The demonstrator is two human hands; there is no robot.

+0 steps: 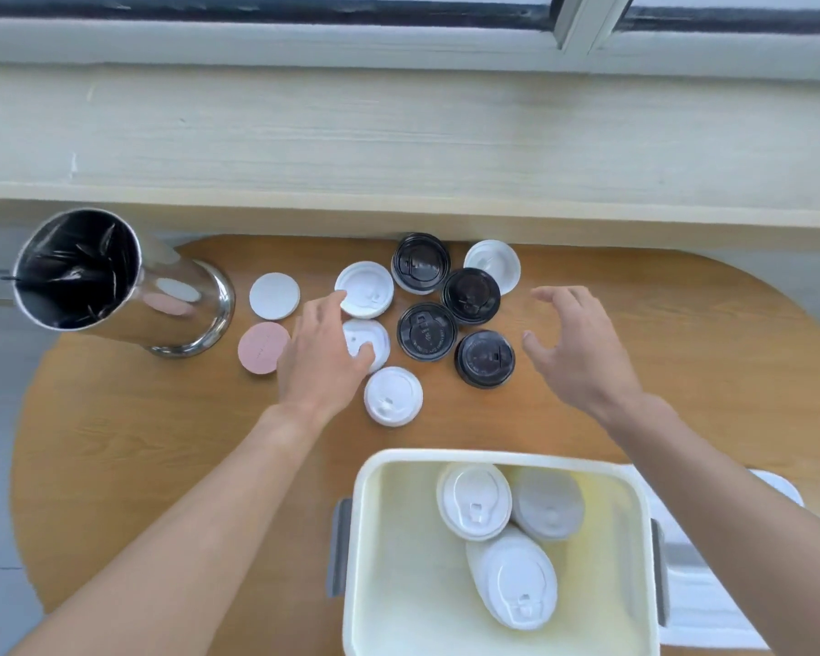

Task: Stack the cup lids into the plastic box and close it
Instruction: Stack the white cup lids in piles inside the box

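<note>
A: What are the fingers doing?

B: The left hand (320,359) lies over a white lid (369,342). Its thumb presses the near edge of that lid, and a fingertip touches the rim of the next white lid (364,289) beyond it. The fingers are bent around the covered lid, though I cannot tell if it is off the table. The right hand (576,345) hovers with its fingers spread and loosely curved, holding nothing and touching nothing.

A: And around the hands?

B: A third white lid (393,396) lies just near of the left hand. Between the hands sit four black lids (427,331), and a fourth white lid (492,265) lies at the far edge, partly under one of the black ones. Left of the left hand are a flat white disc (274,295) and a pink disc (261,347), beside a tall steel cup (162,295).

A: The box?

B: The plastic box (365,537) stands open at the near edge of the wooden table (162,466), between the forearms. Three white lids (474,501) lie inside, overlapping toward its right side. The box cover (711,603) lies flat just right of the box.
</note>
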